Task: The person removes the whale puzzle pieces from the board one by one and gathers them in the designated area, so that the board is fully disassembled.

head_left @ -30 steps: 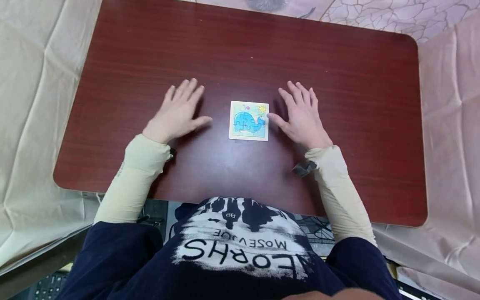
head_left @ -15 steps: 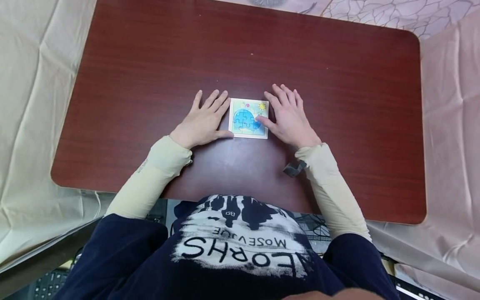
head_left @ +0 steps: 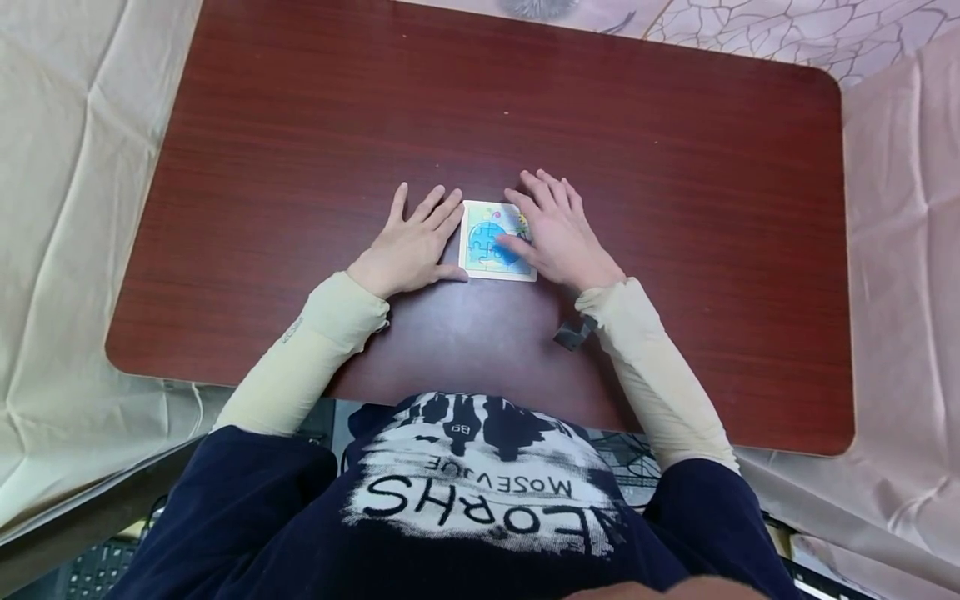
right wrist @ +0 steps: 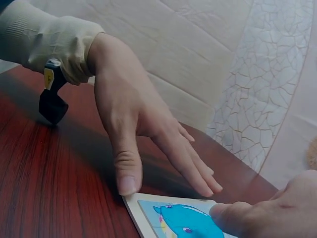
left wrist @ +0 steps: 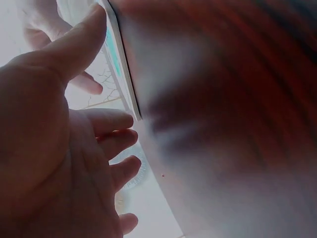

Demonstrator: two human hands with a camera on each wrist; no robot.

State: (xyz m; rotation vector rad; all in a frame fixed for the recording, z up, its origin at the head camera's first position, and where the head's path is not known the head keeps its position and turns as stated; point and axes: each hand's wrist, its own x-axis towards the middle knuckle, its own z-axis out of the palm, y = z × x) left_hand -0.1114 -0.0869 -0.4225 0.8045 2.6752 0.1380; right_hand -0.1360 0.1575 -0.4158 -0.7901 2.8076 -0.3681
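Observation:
A small square whale jigsaw puzzle [head_left: 483, 233] with a pale frame lies flat on the table. My left hand [head_left: 412, 248] is at its left side, fingers spread and straight. In the right wrist view, the left thumb touches a corner of the puzzle [right wrist: 171, 218], and the forefinger reaches another corner along the same side. My right hand [head_left: 562, 237] is over the puzzle's right part, its thumb above the whale picture, and covers the sun and the tail. Part of that right hand [right wrist: 265, 213] shows in the right wrist view; whether its thumb presses the pieces, I cannot tell.
The dark red-brown wooden table [head_left: 712, 250] has rounded corners. Pale cloth [head_left: 67, 208] hangs at the left, with more cloth [head_left: 900, 250] at the right. Grey straps or mounts [head_left: 576, 332] sit at the wrists. The person's torso is at the near edge.
My left hand has moved right to the puzzle's left edge and then stayed there. My right hand has moved left over the puzzle. The puzzle itself has hardly moved.

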